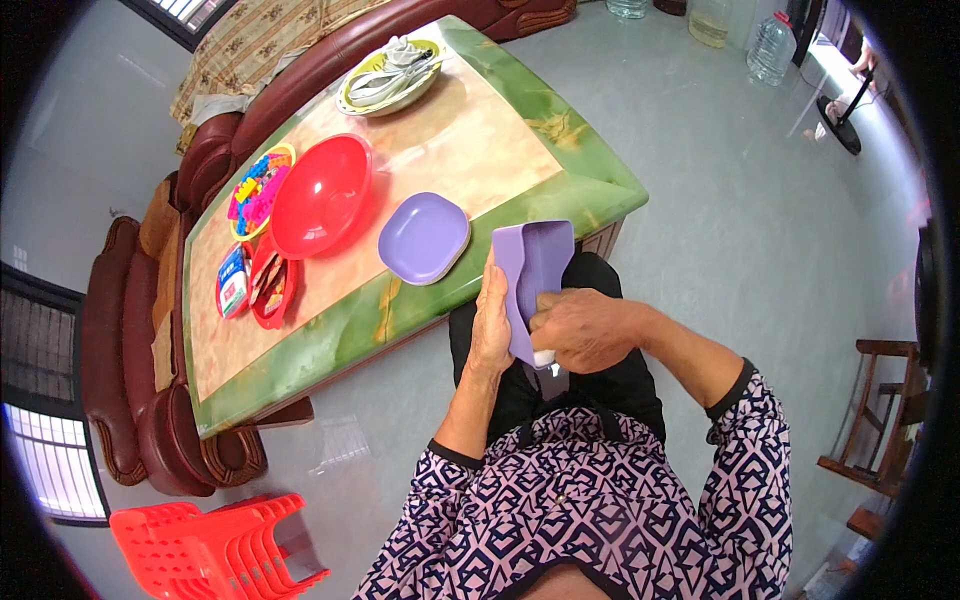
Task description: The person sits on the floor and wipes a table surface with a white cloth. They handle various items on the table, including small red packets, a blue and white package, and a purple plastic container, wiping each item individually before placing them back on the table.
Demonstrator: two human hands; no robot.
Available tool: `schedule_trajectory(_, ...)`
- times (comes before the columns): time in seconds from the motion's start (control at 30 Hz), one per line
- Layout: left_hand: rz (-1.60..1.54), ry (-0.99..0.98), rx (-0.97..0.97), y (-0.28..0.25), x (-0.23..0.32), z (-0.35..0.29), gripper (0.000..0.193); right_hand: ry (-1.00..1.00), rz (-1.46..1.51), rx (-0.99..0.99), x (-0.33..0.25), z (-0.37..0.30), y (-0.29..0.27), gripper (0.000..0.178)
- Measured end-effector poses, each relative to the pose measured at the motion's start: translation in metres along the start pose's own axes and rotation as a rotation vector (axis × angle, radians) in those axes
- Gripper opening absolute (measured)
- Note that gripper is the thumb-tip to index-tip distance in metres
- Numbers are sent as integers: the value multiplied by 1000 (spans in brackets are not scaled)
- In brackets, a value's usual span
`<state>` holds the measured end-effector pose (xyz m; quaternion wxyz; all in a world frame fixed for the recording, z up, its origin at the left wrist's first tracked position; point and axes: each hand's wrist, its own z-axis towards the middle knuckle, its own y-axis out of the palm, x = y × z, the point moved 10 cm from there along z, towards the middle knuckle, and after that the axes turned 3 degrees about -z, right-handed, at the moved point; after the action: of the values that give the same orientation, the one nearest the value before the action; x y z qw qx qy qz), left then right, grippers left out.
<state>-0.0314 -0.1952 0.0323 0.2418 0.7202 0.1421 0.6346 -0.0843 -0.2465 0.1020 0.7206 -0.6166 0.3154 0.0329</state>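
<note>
My left hand (489,325) is wrapped round the side of a purple plastic container (512,262), which is tilted over my lap past the table's near edge. Its open side faces right and shows a hollow interior. My right hand (588,328) is closed at the container's lower opening, fingers bent inward. A small white wad (543,357), perhaps tissue or cloth, pokes out below those fingers; most of it is hidden. Just left of the container, a shallow purple dish (424,238) with rounded corners lies on the table near its edge.
The green-bordered table (590,190) carries a large red bowl (322,197), a basket of colourful blocks (262,190), red baskets with packets (270,290), and a bowl of white cables (385,85). Red stacked stools (225,545) stand lower left; a brown sofa (150,400) lines the far side.
</note>
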Motion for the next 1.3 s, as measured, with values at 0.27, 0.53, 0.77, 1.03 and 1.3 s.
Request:
schedule_trajectory(0.27,-88,150,135,-25,16,10,55,320,176,845,28,-25,-65,19)
schedule_trajectory(0.53,15,143,123,-15,21,0,56,141,453,353,24,6,-20,28)
schedule_trajectory(0.77,263,180,-45,1,30,-4,65,60,381,-32,16,-4,12,26)
schedule_trajectory(1.03,-63,69,108,-40,23,10,51,222,-61,617,3,-29,-74,23)
schedule_trajectory(1.3,3,103,98,-14,34,5,53,175,-696,343,-12,-12,-24,16)
